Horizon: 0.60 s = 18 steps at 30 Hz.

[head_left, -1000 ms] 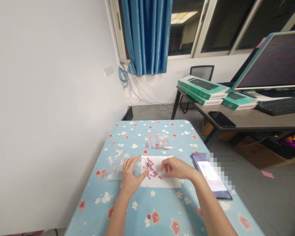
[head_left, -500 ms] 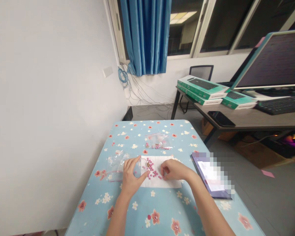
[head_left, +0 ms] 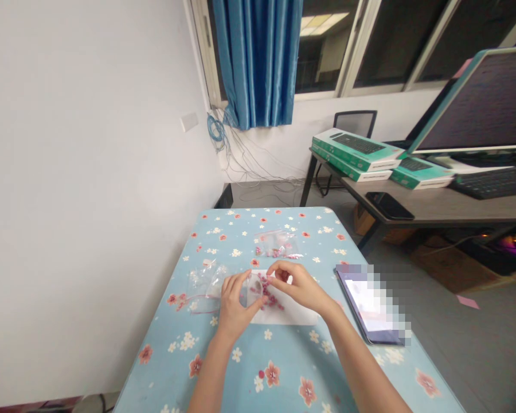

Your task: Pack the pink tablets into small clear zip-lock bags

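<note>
My left hand (head_left: 234,301) holds a small clear zip bag (head_left: 253,284) open between thumb and fingers, just above the table. My right hand (head_left: 296,284) is pinched at the bag's mouth, with something too small to make out between its fingertips. Below them a pile of small pink beads (head_left: 270,292) lies on a white paper sheet (head_left: 294,314). An empty clear bag (head_left: 204,282) lies left of my left hand. A second clear bag holding pink beads (head_left: 277,245) rests further back on the table.
The table has a light blue flowered cloth (head_left: 266,373). A phone with a lit screen (head_left: 372,304) lies to the right of the paper. Beyond stands a desk (head_left: 438,207) with keyboard boxes, a black phone, a keyboard and a monitor. A white wall runs along the left.
My right hand rose from the beads on the paper and moved left to the mouth of the bag. My left hand lifted the bag slightly.
</note>
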Each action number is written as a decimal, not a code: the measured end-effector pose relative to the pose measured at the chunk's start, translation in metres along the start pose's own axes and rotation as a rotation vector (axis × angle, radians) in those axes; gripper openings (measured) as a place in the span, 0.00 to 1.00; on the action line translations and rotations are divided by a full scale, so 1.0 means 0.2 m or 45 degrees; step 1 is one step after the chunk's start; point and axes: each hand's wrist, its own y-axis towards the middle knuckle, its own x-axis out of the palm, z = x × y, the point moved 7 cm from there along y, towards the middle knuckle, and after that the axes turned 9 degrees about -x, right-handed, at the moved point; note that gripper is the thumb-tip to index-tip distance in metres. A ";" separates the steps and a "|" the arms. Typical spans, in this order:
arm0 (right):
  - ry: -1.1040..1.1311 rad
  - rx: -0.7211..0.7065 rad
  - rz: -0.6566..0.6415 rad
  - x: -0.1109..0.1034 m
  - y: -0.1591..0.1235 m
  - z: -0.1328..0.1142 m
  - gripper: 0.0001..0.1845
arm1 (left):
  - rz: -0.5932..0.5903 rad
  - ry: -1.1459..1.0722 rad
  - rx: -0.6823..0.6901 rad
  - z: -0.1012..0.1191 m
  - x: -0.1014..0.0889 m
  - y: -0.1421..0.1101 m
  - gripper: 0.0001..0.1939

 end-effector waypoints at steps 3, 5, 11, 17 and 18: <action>-0.030 -0.026 -0.090 0.07 0.01 -0.04 0.08 | 0.002 -0.018 0.014 0.01 0.00 0.00 0.28; -0.103 -0.045 -0.117 0.10 0.01 -0.05 0.07 | -0.017 -0.028 0.023 0.02 0.01 -0.01 0.27; -0.252 -0.078 -0.164 0.14 0.01 -0.07 0.09 | -0.037 -0.049 0.030 0.04 0.01 -0.01 0.27; -0.158 -0.098 -0.082 0.09 0.02 -0.06 0.10 | -0.030 -0.055 0.012 0.03 0.00 -0.01 0.27; -0.157 -0.086 -0.040 0.06 0.02 -0.04 0.10 | -0.020 -0.047 0.009 0.02 -0.01 0.00 0.27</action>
